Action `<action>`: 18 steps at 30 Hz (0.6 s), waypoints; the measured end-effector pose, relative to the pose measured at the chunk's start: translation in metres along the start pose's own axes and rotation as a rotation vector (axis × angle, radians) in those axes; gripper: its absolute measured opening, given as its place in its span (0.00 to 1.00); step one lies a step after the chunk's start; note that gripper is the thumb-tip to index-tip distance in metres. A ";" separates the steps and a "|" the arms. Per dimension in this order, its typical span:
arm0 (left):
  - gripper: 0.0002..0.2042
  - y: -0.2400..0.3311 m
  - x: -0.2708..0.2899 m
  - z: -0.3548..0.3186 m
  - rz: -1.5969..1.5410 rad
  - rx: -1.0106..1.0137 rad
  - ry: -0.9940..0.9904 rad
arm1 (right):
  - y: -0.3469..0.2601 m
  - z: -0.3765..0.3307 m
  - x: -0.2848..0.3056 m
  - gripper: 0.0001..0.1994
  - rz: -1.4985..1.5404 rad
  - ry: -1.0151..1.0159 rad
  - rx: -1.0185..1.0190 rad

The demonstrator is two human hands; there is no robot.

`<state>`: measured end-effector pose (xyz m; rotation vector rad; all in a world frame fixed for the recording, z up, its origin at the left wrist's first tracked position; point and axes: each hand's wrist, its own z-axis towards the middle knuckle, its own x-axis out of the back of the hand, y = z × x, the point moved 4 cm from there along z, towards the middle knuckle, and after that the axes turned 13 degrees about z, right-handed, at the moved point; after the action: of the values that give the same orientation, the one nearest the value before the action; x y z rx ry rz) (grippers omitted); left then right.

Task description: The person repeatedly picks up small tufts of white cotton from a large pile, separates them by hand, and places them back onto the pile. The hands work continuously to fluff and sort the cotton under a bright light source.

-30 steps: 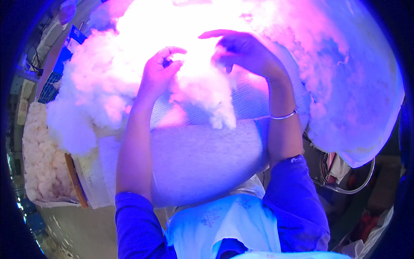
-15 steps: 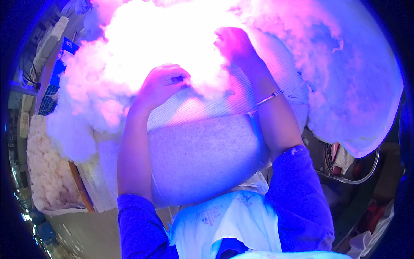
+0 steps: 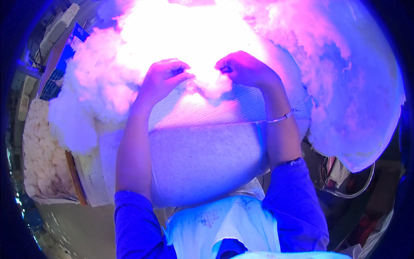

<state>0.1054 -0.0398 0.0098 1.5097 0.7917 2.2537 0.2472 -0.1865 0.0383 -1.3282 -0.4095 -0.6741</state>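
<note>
Under a glaring pink-violet light, a tuft of fluffy pale fibre (image 3: 212, 87) lies between my two hands. My left hand (image 3: 166, 78) is closed in a pinch, thumb against fingers, at the tuft's left side. My right hand (image 3: 248, 69) has its fingers curled and pinched at the right side of the same tuft. Glare washes out the fingertips' contact in part. Below them is a ribbed pale surface (image 3: 189, 113), and nearer me a smooth, rounded padded roll (image 3: 205, 162).
A large heap of fluffy fibre (image 3: 88, 88) borders the left. More fluff (image 3: 332, 95) covers a rounded pale mass on the right. At far left are a fibre-filled pile (image 3: 45, 155) and a wooden strip (image 3: 76, 178). A looped clear tube (image 3: 368, 183) hangs at lower right.
My right hand has come down toward me from the bright area, level with my left. My left hand has barely moved. The view has shifted slightly.
</note>
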 end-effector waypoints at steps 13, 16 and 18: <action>0.12 0.049 -0.007 0.000 -0.033 -0.275 -0.021 | 0.012 -0.003 0.008 0.12 0.159 0.046 0.079; 0.08 0.038 -0.011 -0.003 0.106 -0.192 -0.203 | 0.023 -0.007 0.027 0.12 -0.106 0.201 -0.017; 0.05 0.036 -0.007 -0.003 0.065 -0.251 -0.158 | 0.027 -0.010 0.032 0.12 -0.066 0.118 -0.101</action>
<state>0.1069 -0.0731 0.0252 1.5861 0.4028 2.1503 0.2879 -0.2011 0.0363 -1.3669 -0.3285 -0.8326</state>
